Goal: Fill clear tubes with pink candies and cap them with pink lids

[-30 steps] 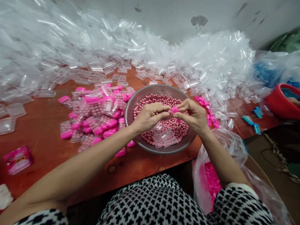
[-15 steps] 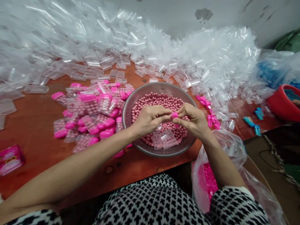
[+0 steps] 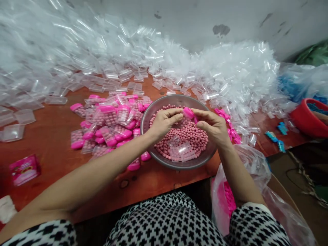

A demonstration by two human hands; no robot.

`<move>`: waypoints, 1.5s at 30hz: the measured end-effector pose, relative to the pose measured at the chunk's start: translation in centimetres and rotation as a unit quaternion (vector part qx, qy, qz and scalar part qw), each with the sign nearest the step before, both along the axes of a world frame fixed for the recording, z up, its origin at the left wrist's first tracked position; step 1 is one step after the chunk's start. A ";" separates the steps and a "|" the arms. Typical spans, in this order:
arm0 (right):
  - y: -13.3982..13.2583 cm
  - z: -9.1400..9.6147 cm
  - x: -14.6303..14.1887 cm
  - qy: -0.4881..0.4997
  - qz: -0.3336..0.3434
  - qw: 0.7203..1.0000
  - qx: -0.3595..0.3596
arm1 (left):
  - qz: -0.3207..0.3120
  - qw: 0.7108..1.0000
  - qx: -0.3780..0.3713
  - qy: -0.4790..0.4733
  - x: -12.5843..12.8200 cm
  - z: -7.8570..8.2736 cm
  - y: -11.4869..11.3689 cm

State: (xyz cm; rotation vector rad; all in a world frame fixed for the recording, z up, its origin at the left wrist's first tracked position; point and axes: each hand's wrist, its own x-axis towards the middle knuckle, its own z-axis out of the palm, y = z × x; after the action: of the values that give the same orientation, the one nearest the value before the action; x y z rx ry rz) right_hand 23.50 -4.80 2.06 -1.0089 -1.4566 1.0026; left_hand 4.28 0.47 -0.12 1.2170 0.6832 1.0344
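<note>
Over a grey metal bowl of round pink candies, my left hand pinches a small clear container, partly hidden by the fingers. A bright pink cap sits at the container's right end. My right hand has its fingertips at that cap, with the thumb lower down and a further bit of pink by the fingers. Whether the cap is fully seated I cannot tell. Several clear containers lie on the candies at the bowl's near side.
Filled pink-capped containers are heaped left of the bowl. Loose pink caps lie to its right, above a plastic bag. A large pile of clear containers lines the back. A red bowl stands far right, with another person's hand at its edge.
The pink cap has turned and moved slightly up and left between my hands. My right thumb has come away from it, and the view has shifted a little to the left.
</note>
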 end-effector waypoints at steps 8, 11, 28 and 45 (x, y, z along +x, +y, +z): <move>-0.5 -0.7 0.9 0.102 -0.029 0.989 -0.102 | -0.034 0.999 0.032 -0.015 0.0 0.3 -0.2; 0.1 -0.1 0.5 0.107 -0.005 0.987 -0.117 | -0.030 0.997 0.063 -0.013 -0.1 0.1 0.0; 0.7 1.1 -0.2 0.150 0.058 0.959 -0.233 | 0.004 0.969 0.233 0.077 -0.3 -0.2 -0.2; 1.1 -0.2 -3.1 0.224 0.050 0.917 -0.325 | 0.030 0.970 0.231 0.071 0.0 -0.2 -0.2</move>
State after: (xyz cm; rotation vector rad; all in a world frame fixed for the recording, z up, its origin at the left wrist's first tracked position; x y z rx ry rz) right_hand 20.35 -3.71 1.91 -1.0667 -0.8025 1.7306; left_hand 4.30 0.26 -0.31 1.6956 0.6075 1.2068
